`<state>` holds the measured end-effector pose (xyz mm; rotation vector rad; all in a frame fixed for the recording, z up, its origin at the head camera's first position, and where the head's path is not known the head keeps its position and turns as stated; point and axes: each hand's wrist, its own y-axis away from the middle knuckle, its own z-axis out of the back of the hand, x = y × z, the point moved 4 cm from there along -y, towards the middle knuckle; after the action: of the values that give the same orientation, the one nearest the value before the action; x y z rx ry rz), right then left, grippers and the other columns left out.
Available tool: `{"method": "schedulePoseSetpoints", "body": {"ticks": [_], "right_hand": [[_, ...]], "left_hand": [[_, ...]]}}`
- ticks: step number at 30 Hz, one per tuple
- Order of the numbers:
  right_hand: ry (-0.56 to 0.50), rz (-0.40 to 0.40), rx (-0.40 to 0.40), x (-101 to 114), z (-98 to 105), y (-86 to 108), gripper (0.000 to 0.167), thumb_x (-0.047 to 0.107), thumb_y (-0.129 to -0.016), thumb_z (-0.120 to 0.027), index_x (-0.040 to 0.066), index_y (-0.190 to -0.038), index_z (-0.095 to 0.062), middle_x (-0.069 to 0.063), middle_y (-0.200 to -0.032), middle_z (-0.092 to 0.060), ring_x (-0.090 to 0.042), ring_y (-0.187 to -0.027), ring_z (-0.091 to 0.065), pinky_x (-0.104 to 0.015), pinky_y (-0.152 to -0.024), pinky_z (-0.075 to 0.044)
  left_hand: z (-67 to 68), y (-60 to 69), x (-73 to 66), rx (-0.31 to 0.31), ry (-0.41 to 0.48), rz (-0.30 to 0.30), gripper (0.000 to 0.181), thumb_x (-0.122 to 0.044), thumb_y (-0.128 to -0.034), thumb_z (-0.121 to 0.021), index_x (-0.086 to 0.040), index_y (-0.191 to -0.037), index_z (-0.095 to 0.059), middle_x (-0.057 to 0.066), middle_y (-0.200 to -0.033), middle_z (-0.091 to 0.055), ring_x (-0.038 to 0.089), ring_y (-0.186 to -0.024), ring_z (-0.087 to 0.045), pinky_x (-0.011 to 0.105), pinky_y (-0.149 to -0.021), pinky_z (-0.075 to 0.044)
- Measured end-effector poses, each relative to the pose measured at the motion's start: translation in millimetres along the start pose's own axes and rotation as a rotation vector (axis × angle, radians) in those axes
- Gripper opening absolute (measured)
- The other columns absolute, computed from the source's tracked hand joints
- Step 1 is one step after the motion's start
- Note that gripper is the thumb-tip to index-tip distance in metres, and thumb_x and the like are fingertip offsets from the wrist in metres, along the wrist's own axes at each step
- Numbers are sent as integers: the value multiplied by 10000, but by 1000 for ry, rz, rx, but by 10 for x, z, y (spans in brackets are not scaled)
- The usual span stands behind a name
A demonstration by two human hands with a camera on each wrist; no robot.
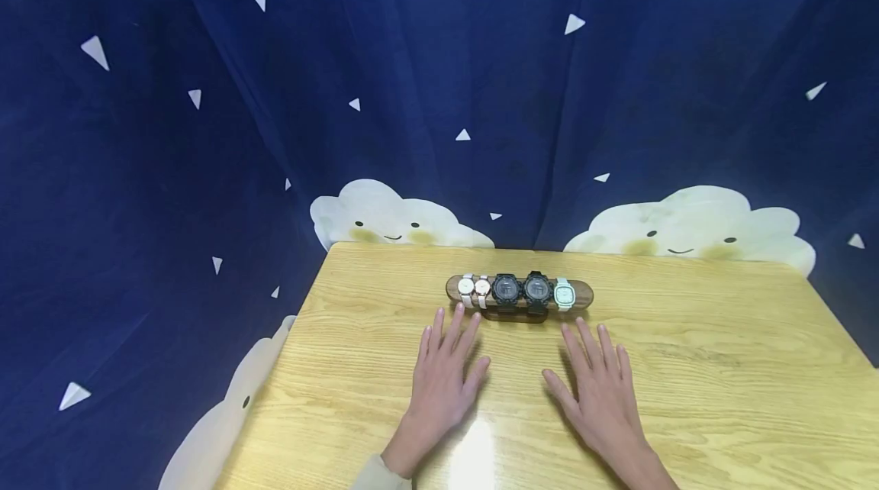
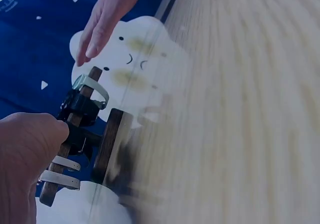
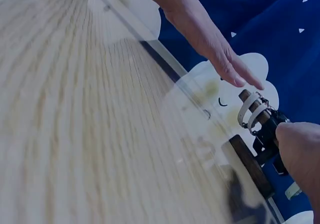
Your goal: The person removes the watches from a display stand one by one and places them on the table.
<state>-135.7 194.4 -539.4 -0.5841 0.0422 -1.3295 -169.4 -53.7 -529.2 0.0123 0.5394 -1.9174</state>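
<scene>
A wooden watch stand (image 1: pixel 584 294) lies crosswise near the back of the table. On its bar, from left to right, are two small white-strapped watches (image 1: pixel 466 288), two bulky black watches (image 1: pixel 507 289) and a pale mint watch (image 1: pixel 565 294) with a squarish face. My left hand (image 1: pixel 442 379) is just in front of the stand's left end, fingers spread and straight. In front of its right end is my right hand (image 1: pixel 604 391), spread likewise. Neither hand holds anything. The wrist views show the stand's dark foot (image 2: pixel 107 146) and the straps (image 3: pixel 250 111) round the bar.
The light wooden table (image 1: pixel 721 368) has rounded back corners. Behind it and on the left hangs a dark blue curtain (image 1: pixel 426 55) with white triangles and smiling clouds (image 1: pixel 693 223). Light reflects off the tabletop between the hands.
</scene>
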Motion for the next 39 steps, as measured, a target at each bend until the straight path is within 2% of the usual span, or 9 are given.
{"method": "schedulePoseSetpoints", "body": {"ticks": [5,9,13,16,19,21,26,32,39], "right_hand": [[-77,14,-64,-110,6,-90,776,467,-976,-673,103,-1601,-392,-219,-1620,-370,-489,-1469,-294,-707,-1152,-244],[-155,37,-135,-212,-1,-167,711,369,-944,-721,47,-1529,-477,-249,-1474,-495,-490,-1330,-403,-690,-1050,-312],[-200,65,-215,-334,-19,-262,634,285,-907,-736,4,-1445,-553,-246,-1291,-584,-461,-1163,-482,-598,-940,-361],[-225,87,-266,-427,-32,-349,598,249,-881,-745,-13,-1395,-587,-228,-1162,-608,-401,-1022,-494,-471,-823,-349],[-252,110,-296,-510,-43,-442,592,240,-863,-754,-31,-1366,-601,-213,-1034,-586,-332,-893,-450,-395,-751,-296],[-269,123,-309,-568,-48,-500,606,256,-862,-753,-53,-1361,-598,-219,-986,-566,-321,-859,-423,-386,-744,-286],[-287,118,-330,-687,-26,-609,653,216,-840,-809,-94,-1370,-586,-245,-1006,-541,-350,-879,-405,-375,-745,-280],[-307,118,-325,-759,-1,-684,702,122,-762,-895,-88,-1364,-601,-243,-1036,-534,-377,-930,-415,-404,-776,-298],[-334,143,-306,-790,-29,-728,684,99,-738,-911,-83,-1336,-631,-229,-998,-546,-336,-925,-414,-400,-793,-304]], "left_hand": [[18,-71,56,-35,60,5,695,-432,-1064,-553,-198,-1661,-283,93,-1737,-194,380,-1599,-112,577,-1289,-161],[29,-144,123,-112,120,6,710,-389,-1053,-593,-97,-1638,-317,150,-1715,-241,378,-1585,-189,565,-1277,-232],[37,-238,222,-188,153,24,713,-325,-1029,-654,-16,-1599,-359,198,-1648,-363,364,-1521,-354,526,-1237,-353],[24,-320,308,-213,153,57,687,-300,-1012,-689,-10,-1569,-410,195,-1554,-479,333,-1427,-464,471,-1163,-450],[14,-405,385,-208,154,89,649,-307,-1014,-688,-22,-1546,-450,175,-1477,-542,314,-1348,-506,438,-1062,-484],[4,-463,428,-197,170,101,634,-315,-1022,-677,-19,-1539,-460,176,-1472,-545,321,-1344,-501,450,-1055,-473],[-24,-598,521,-155,253,112,609,-308,-1047,-636,-22,-1551,-450,172,-1517,-517,333,-1409,-467,505,-1148,-429],[-63,-707,588,-140,349,66,604,-284,-1033,-646,-22,-1545,-461,172,-1541,-514,335,-1440,-469,531,-1206,-396],[-76,-844,632,-47,467,9,634,-209,-1002,-670,7,-1550,-437,206,-1564,-486,340,-1461,-456,460,-1244,-356]]}}
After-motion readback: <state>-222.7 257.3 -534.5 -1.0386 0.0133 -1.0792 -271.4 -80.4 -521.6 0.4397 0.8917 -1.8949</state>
